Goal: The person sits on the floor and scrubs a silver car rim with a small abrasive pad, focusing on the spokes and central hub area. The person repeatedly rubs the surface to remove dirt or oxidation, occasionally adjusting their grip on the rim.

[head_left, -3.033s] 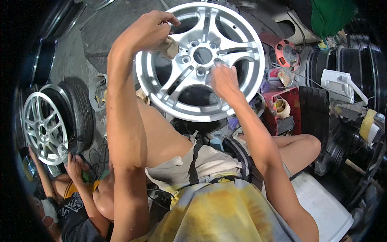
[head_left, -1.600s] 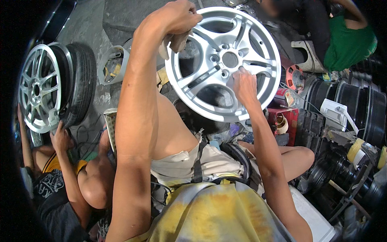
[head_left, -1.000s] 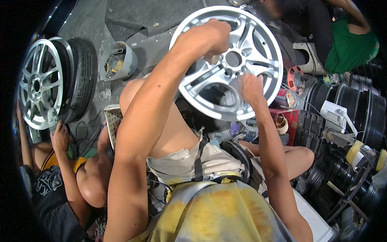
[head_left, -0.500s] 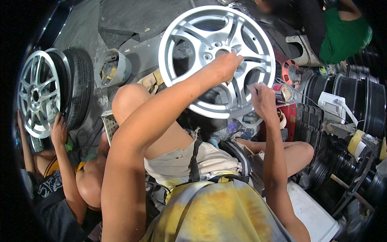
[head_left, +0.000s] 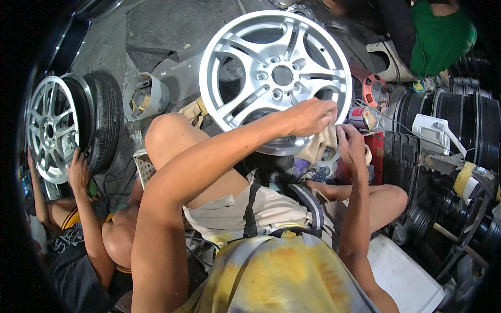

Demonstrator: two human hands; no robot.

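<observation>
A silver alloy wheel rim (head_left: 245, 94), tilted with its spoked face toward me, fills the upper middle. My left arm reaches across to the rim's lower right. There my left hand (head_left: 313, 116) is closed on a beige cloth (head_left: 315, 147), which hangs over the rim's edge. Just beside it, my right hand (head_left: 353, 146) has bent fingers at the lower right edge of the rim, gripping it there. The centre hole and the bolt holes round it are uncovered.
To the left, another person's hand (head_left: 79, 169) touches a second silver rim (head_left: 39, 117) beside a tire (head_left: 104, 120). A whitish bucket (head_left: 159, 96) stands between. Dark rims (head_left: 449, 117) and a can (head_left: 362, 117) crowd the right. Someone in green (head_left: 443, 39) is at top right.
My left hand has moved from the rim's hub down and right to its lower edge, bringing the cloth into view. My right hand has shifted slightly right and down.
</observation>
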